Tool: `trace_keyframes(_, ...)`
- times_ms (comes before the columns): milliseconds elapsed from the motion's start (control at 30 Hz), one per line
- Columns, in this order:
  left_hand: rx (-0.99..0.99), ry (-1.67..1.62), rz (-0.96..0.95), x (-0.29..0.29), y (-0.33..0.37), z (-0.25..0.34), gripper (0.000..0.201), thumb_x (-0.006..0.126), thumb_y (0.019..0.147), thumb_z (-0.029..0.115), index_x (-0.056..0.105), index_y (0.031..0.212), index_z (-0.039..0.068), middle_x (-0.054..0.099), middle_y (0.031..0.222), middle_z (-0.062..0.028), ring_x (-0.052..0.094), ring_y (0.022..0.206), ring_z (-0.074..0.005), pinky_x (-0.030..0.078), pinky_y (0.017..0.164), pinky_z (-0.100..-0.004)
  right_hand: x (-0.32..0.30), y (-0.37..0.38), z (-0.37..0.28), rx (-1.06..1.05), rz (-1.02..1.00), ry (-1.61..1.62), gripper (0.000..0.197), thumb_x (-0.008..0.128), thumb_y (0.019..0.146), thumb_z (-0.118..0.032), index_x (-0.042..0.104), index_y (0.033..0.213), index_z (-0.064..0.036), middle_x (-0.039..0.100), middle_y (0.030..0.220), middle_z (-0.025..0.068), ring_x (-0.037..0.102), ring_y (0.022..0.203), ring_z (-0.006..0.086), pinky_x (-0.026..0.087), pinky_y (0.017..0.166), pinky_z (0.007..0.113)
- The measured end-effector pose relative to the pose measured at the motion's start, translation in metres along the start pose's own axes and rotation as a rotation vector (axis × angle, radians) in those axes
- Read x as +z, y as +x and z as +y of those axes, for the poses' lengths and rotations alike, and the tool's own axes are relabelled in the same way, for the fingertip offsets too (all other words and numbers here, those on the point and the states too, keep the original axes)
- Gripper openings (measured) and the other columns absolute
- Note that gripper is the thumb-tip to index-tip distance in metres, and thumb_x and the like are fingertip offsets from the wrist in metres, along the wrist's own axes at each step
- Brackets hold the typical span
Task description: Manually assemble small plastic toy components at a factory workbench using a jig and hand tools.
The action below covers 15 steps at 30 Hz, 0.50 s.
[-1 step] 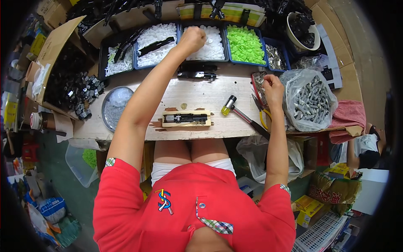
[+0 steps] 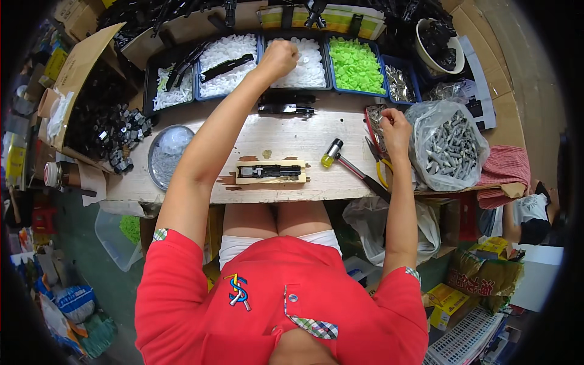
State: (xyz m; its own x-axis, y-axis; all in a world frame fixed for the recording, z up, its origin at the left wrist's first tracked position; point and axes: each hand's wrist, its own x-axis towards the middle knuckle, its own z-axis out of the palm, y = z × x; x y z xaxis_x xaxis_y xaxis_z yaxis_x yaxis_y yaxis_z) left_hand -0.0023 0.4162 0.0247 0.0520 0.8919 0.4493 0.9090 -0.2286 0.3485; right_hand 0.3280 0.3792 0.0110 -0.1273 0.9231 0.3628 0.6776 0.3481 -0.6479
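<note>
My left hand [image 2: 280, 59] reaches over a blue tray of small white plastic parts [image 2: 309, 64]; its fingers are pinched together, and what they hold, if anything, is hidden. My right hand [image 2: 395, 129] is closed in a pinch beside a narrow red tray of small metal pieces [image 2: 375, 125]; I cannot make out anything in its fingertips. Nearest my body, a black mechanical part [image 2: 267, 171] lies in a light wooden fixture [image 2: 243, 180]. Another black assembly [image 2: 285, 109] rests farther back on the table.
Right of the fixture lie a hammer with a yellow-tipped head [image 2: 331, 152] and yellow-handled pliers [image 2: 382, 167]. A clear bag of grey parts [image 2: 453, 146] stands at the right. A bin of green pieces [image 2: 356, 66] is at the back; a round dish [image 2: 170, 157] sits left.
</note>
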Motion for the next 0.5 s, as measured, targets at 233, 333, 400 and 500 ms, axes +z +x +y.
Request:
trace_keyframes(233, -0.501, -1.383, -0.176, -0.062, -0.069, 0.06, 0.021, 0.057, 0.083, 0.013, 0.061, 0.084, -0.007, 0.062, 0.074, -0.0116, 0.061, 0.059, -0.0162, 0.05, 0.049, -0.0265, 0.005, -0.025, -0.075, 0.188, -0.183, 0.639, 0.012, 0.056, 0.078, 0.0, 0.061, 0.089, -0.0004, 0.055, 0.078, 0.0022, 0.053, 0.068, 0.0066, 0.043, 0.058, 0.02)
trace_keyframes(333, -0.56, -1.521, -0.191, -0.061, -0.117, 0.081, 0.017, 0.056, 0.084, 0.01, 0.061, 0.085, -0.006, 0.063, 0.077, -0.0139, 0.062, 0.061, -0.0178, 0.053, 0.052, -0.0293, 0.017, -0.043, -0.125, -0.101, -0.274, 0.601, 0.017, 0.056, 0.077, 0.002, 0.062, 0.093, -0.0007, 0.054, 0.078, 0.004, 0.053, 0.067, 0.0089, 0.044, 0.058, 0.021)
trace_keyframes(400, -0.565, -1.633, -0.122, -0.054, -0.144, 0.091, 0.017, 0.059, 0.083, 0.011, 0.063, 0.088, -0.005, 0.063, 0.076, -0.0114, 0.062, 0.063, -0.0163, 0.053, 0.053, -0.0286, 0.029, -0.056, -0.145, -0.269, -0.269, 0.513, 0.017, 0.056, 0.076, 0.003, 0.062, 0.091, -0.0012, 0.055, 0.078, 0.0075, 0.055, 0.066, 0.0138, 0.045, 0.057, 0.024)
trace_keyframes(500, -0.645, -1.694, 0.011, -0.058, -0.168, 0.098, 0.015, 0.059, 0.083, 0.007, 0.062, 0.093, -0.004, 0.064, 0.08, -0.0114, 0.062, 0.066, -0.0157, 0.054, 0.055, -0.0281, 0.046, -0.071, -0.151, -0.388, -0.273, 0.471, 0.015, 0.057, 0.075, 0.003, 0.063, 0.089, -0.0016, 0.057, 0.079, 0.0092, 0.057, 0.065, 0.0176, 0.046, 0.056, 0.026)
